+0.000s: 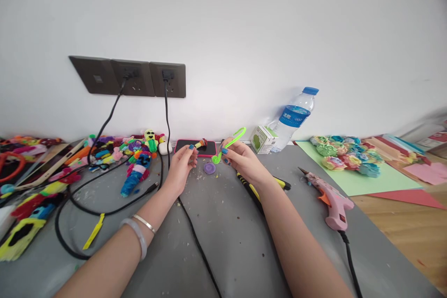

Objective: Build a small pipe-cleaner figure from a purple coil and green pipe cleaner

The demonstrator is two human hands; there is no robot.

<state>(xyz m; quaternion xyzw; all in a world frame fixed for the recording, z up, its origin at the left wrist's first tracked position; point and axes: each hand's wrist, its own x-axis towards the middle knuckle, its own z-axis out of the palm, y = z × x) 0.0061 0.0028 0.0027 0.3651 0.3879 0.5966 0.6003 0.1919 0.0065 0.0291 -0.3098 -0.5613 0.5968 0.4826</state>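
Observation:
My left hand (pixel 181 166) pinches a small piece with yellow and red-orange parts (pixel 200 143) between thumb and forefinger, over a phone with a pink-red edge (pixel 211 148). In my right hand (pixel 240 160) is a bright green pipe cleaner (pixel 238 137), held near its middle. Its upper end bends into a hook and its lower end curls into a small loop. The two hands are apart. Between them on the grey table lies a flat purple disc (pixel 209 168). Yellow-and-black pliers (pixel 252 189) lie partly hidden beneath my right forearm.
Colourful pipe-cleaner figures (pixel 136 174) and orange-handled scissors (pixel 12 166) crowd the left, with black cables (pixel 115 212) looping near them. A small carton (pixel 262 139) and water bottle (pixel 294 118) stand by the wall. Rightward lie a pink glue gun (pixel 330 200) and paper flowers (pixel 345 153).

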